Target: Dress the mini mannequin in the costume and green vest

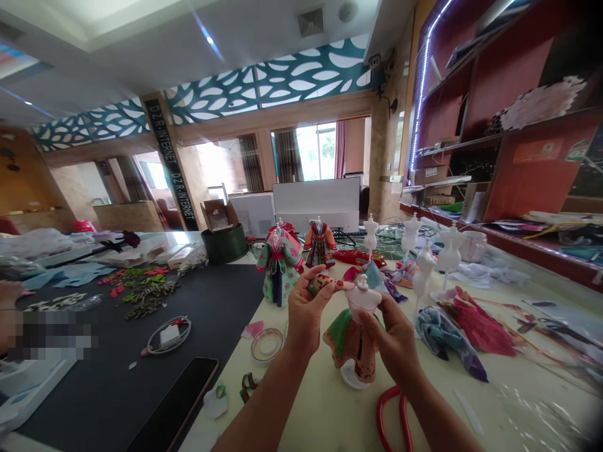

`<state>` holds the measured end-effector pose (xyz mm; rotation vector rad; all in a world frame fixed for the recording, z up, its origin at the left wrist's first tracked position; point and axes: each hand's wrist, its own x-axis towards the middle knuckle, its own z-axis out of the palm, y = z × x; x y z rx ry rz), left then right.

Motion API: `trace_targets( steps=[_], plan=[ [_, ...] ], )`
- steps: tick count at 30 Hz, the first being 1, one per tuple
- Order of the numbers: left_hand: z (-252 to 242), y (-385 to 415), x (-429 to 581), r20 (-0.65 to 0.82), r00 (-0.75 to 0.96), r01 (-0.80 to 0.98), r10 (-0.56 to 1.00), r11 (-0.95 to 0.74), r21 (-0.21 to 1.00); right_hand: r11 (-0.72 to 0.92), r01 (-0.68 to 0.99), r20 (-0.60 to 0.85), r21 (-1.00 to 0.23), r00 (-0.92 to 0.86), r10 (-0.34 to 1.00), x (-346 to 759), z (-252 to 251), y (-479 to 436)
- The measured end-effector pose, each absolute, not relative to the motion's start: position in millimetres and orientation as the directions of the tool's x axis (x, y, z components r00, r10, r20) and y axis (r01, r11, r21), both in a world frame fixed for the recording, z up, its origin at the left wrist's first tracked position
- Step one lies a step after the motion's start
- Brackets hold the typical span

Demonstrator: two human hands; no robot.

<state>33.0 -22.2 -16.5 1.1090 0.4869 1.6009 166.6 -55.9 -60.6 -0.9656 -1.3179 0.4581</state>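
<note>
In the left fingers (pixel 325 292): 1 patterned cloth piece (pixel 342 286). In the right fingers (pixel 372 326): 1 skirted mannequin (pixel 352 342). Beyond the fingers: at least 2 robed mannequins (pixel 277 260) and, to the right, 4 bare white mannequins (pixel 451 251). Left of the fingers: 1 tape roll (pixel 255 346), 1 phone (pixel 174 405), 1 coiled cable (pixel 190 331). Nearer than the fingers: 1 red-handled tool (pixel 380 414).

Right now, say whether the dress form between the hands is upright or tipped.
Upright: the dress form has its neck above its round white base.
</note>
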Motion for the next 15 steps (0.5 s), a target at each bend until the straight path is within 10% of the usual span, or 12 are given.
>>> trace_targets(
  steps=[15],
  plan=[
    [-13.7,-26.8,35.0,0.367,0.013,-0.499,0.93,-0.312,0.809,0.555,0.242,0.604,-0.796,0.251,0.756,166.0,-59.8,-54.8]
  ],
)
